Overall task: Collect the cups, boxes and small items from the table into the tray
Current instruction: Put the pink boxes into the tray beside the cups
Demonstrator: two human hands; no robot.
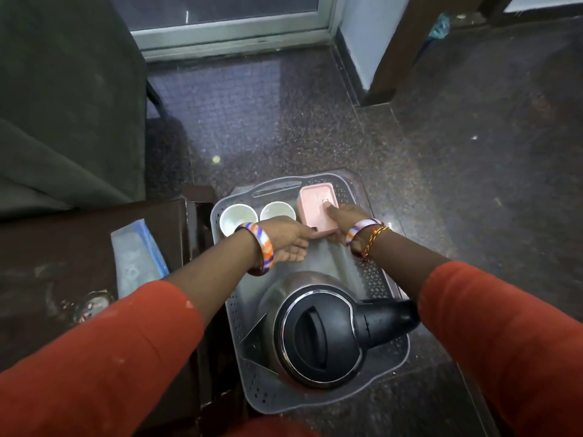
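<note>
A grey perforated tray point(375, 279) lies on the floor beside a dark table point(63, 247). Inside it stand two white cups point(235, 217) point(277, 211) at the far left, a pink box point(315, 203) at the far right, and a steel kettle with a black lid point(318, 332) at the near end. My left hand point(287, 239) holds the box's near end. On the box's right side is my right hand point(344, 219), gripping it with the thumb on the lid by the clasp.
On the table lie a clear plastic bag with a blue edge point(135, 257) and a small glass object point(91, 305). A dark green curtain point(63, 105) hangs at the left. A window frame point(233, 29) and a wall corner point(378, 58) stand beyond the speckled floor.
</note>
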